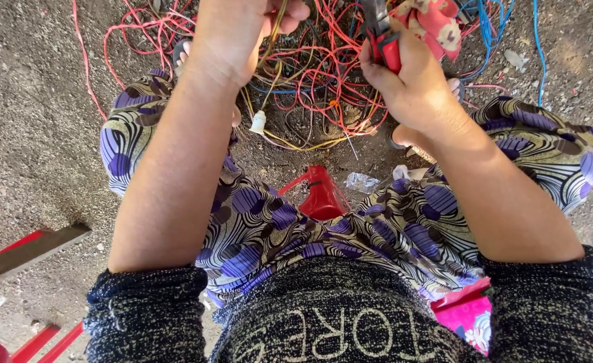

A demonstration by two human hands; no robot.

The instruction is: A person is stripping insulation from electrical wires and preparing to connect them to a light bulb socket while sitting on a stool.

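Note:
My left hand (232, 33) is at the top of the view, closed around a thin yellowish wire (276, 27) that runs down into a tangle of red, yellow and blue wires (317, 74) on the ground. In my right hand (411, 81) is a tool with red handles (388, 48), pliers or cutters, its dark head pointing up out of the frame. A small white connector (258, 122) hangs on a yellow wire below my left hand.
I sit over gravelly ground in a purple patterned skirt (350, 228). A red plastic stool leg (320, 195) stands between my knees. A red and grey bench edge (27, 252) lies at the left. A flowered cloth (434, 23) is at the top right.

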